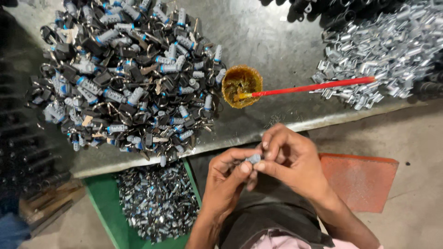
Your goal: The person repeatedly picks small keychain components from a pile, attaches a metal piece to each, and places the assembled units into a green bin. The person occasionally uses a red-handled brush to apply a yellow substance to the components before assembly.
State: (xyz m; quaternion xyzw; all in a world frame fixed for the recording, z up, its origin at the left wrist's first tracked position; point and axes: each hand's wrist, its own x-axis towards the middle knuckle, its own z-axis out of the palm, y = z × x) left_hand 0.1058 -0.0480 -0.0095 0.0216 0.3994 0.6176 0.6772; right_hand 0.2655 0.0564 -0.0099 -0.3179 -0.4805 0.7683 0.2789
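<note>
My left hand point(226, 182) and my right hand point(290, 159) meet just below the table's front edge. Both pinch one small silver cylinder part point(253, 158) between their fingertips. Up on the grey table point(277, 37), a small round bowl of amber grease point(242, 85) sits beyond my hands. A red-handled brush point(314, 87) rests in it, its handle pointing right. A big heap of black, silver and blue lock parts with key rings point(129, 78) covers the table's left half.
A pile of bare silver metal pieces point(387, 50) lies at the table's right, with black parts point(323, 9) behind it. A green bin point(104, 203) of small silver parts stands on the floor to my left. An orange-red pad point(360, 180) lies to my right.
</note>
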